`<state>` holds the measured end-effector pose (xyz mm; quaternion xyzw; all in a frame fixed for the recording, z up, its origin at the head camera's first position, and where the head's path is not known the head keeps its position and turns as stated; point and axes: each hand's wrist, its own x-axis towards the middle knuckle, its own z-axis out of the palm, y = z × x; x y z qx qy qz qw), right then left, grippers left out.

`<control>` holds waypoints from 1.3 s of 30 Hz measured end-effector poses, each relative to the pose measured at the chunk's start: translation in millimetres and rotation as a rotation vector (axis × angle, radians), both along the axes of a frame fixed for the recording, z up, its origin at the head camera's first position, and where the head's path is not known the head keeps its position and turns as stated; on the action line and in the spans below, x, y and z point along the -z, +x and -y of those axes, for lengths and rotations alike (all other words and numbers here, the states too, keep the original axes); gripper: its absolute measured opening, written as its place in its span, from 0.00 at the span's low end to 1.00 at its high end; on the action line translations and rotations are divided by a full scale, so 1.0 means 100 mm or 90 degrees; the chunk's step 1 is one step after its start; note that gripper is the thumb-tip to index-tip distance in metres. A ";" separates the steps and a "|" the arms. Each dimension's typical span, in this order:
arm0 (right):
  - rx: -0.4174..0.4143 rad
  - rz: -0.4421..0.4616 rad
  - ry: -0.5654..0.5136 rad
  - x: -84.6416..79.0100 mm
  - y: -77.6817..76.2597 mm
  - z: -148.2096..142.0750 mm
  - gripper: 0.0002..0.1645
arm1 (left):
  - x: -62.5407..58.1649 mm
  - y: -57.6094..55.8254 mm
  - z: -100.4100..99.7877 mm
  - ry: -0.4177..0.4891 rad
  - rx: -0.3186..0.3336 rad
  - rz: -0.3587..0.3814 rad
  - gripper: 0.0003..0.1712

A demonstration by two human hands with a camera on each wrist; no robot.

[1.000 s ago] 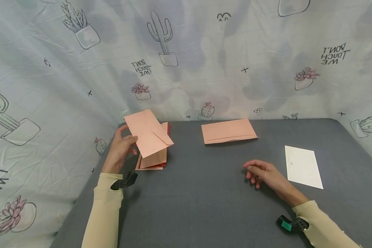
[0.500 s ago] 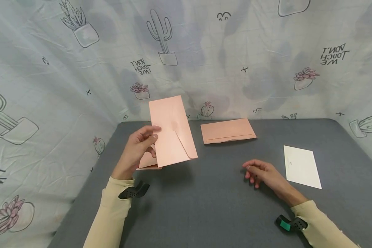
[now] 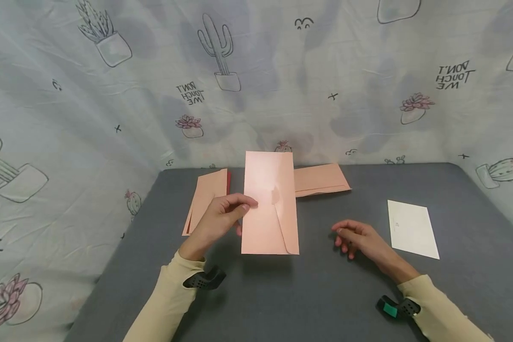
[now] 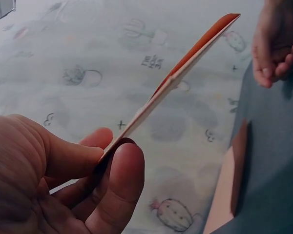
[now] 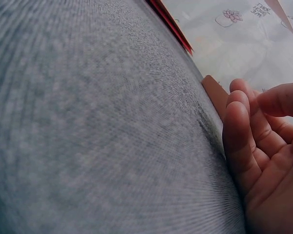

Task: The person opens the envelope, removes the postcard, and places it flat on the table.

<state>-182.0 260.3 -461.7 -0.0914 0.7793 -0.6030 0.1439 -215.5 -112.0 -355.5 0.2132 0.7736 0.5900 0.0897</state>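
Head view: our L hand pinches the pink envelope at its L edge; R hand, loosely curled, holds nothing. We shd pinch lightly, w/o creasing.

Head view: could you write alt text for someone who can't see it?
A left hand pinches a pink envelope, held up above a gray table. The right hand, holding nothing, is left of a white paper; another pink envelope and a pink-and-red pile lie toward the far edge.
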 end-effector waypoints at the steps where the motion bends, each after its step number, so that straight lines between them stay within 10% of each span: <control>1: -0.002 -0.002 -0.001 0.00 0.00 0.00 0.24 | 0.02 0.00 -0.02 0.000 0.004 0.003 0.13; 39: 0.010 0.011 0.005 -0.02 0.00 0.01 0.22 | 0.31 0.09 -0.34 -0.055 0.100 0.066 0.07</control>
